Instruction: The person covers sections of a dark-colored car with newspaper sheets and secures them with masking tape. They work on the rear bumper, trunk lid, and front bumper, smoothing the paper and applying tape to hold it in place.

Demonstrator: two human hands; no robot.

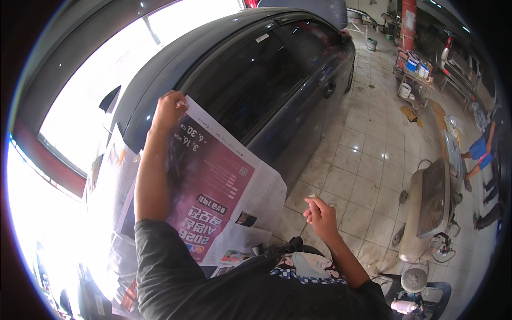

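One newspaper sheet (218, 186) is pinned to the car (277, 69) window under the left hand (169, 109), its lower edge loose, while the right hand (320, 213), fingers curled together, pinches something small I cannot identify.

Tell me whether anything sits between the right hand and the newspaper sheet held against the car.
Nothing visible does. The right hand hangs in open air, pinching something small, beside the pink-printed newspaper sheet, which the left hand presses against the dark grey car; only tiled floor shows behind.
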